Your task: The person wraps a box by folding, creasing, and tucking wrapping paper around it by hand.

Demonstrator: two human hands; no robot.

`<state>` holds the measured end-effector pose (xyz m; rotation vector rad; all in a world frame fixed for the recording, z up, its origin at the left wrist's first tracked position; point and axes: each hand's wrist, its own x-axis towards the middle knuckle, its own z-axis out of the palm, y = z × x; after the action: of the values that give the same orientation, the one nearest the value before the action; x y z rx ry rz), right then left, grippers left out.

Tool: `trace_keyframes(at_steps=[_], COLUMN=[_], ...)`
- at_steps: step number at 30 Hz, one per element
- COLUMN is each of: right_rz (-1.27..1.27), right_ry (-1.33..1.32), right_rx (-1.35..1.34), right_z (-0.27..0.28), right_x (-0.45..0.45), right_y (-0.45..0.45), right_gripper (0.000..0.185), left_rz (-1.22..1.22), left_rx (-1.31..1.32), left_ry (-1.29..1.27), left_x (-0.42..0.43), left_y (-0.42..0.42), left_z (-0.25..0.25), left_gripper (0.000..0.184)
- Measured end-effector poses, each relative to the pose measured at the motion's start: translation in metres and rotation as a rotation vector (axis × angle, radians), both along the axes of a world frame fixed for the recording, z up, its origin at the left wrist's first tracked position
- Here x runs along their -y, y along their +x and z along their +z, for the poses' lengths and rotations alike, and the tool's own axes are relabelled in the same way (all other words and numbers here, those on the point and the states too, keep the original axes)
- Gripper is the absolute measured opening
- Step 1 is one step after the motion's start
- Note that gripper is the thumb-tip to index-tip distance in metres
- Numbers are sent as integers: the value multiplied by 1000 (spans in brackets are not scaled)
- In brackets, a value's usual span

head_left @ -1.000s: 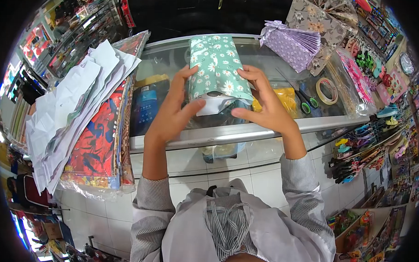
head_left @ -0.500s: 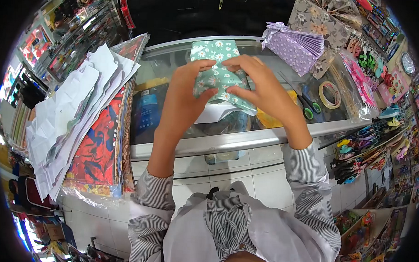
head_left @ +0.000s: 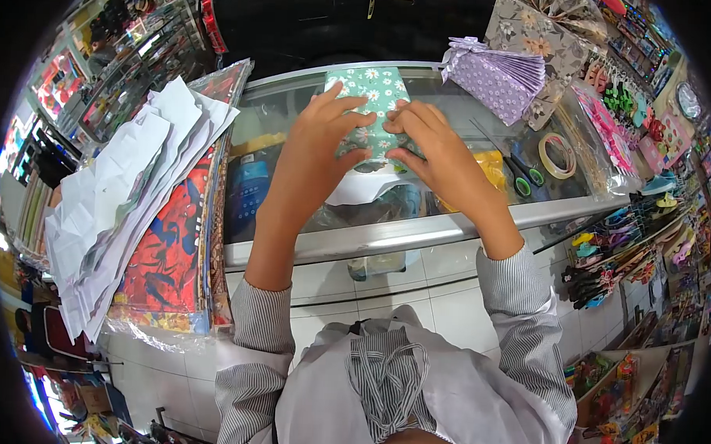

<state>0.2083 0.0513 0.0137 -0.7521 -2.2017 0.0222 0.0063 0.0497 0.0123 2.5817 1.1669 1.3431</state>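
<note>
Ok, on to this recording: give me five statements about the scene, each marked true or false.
1. The left hand and the right hand both touch the green daisy-print package. True.
2. The right hand holds the scissors. False: the scissors lie beside the tape roll.
3. The pleated package is red. False: it is purple with small flowers.
4. White sheets lie to the left of the left hand. True.
5. The tape roll stands upright on the green daisy-print package. False: it lies right of the scissors.
</note>
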Motion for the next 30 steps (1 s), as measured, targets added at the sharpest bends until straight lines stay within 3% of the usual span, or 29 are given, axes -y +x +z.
trace_keyframes(at_steps=[5,11,14,17,20,26,30], right_rz=[18,-66,-220,-244,-283,-266,-253], right_ry=[-2,-59,135,304,234,391,302], right_rx=[-23,-228,-218,135,275,376,187], right_z=[-5,-13,-23,-32,-37,-40,-39], right_x=[-2,12,22,43,48,36,32], right_y=[3,-7,-13,-10,-12,-9,-3], right_gripper=[36,46,42,29,19,11,21], left_rz=[-29,-48,-40,-42,-41,-4,-2], left_rx=[36,42,35,24,35,-108,-209], left_ry=[-156,-117,-112,-97,-105,2,171], left_x=[3,0,1,2,3,3,0], left_y=[-1,-2,-2,-3,-3,1,1], left_z=[2,-3,-3,-2,-2,-2,-9], left_gripper=[43,41,41,41,41,36,30])
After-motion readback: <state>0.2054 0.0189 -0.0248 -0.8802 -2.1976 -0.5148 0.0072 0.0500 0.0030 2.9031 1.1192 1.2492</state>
